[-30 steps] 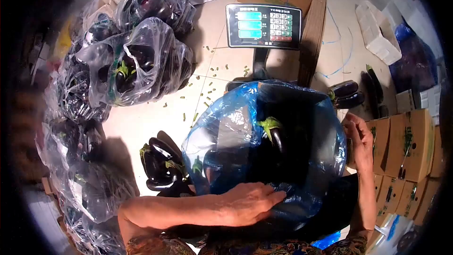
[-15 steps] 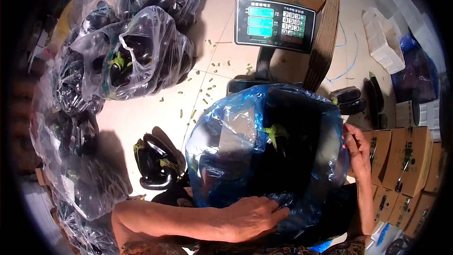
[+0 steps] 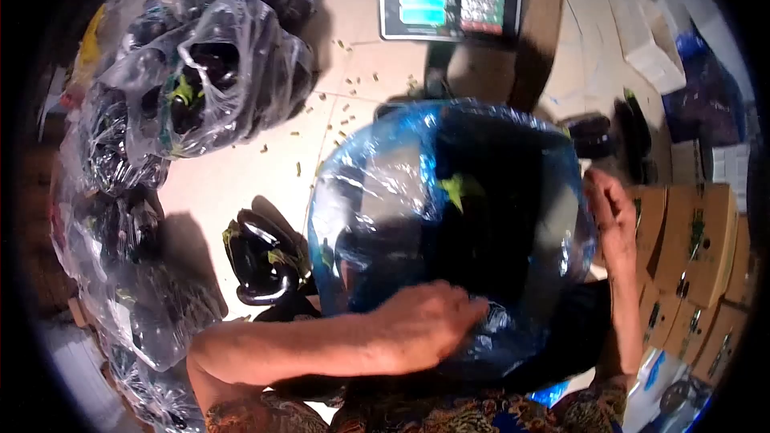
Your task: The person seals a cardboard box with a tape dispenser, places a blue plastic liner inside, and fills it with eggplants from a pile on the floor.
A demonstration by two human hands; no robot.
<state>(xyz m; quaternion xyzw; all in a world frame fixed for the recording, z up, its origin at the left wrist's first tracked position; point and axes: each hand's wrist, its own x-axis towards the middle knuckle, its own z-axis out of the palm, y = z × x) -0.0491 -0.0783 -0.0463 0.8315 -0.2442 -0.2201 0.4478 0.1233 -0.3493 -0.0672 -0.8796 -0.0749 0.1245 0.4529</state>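
Note:
A large blue plastic bag (image 3: 365, 200) stands wide open in front of me. Inside it lie dark eggplants (image 3: 475, 228), and one green stem cap shows; the deeper contents are lost in shadow. My left hand (image 3: 433, 325) is closed on the near rim of the bag, its fingers bunching the film. At the right side, my right hand (image 3: 607, 202) has curled fingers pinching the bag's edge. A few loose eggplants (image 3: 263, 261) lie on the floor to the left of the bag.
Beyond the bag rises a scale display (image 3: 449, 2). Clear bags of eggplants (image 3: 241, 72) line the left side. More eggplants (image 3: 635, 132) lie at the right, near a white foam box (image 3: 646, 40) and stacked cartons (image 3: 690, 244). Cut stem bits dot the floor.
The view has tilted, so the scale and bag sit higher in the picture. My left hand has risen slightly along the bag's near rim; both hands stay on the bag.

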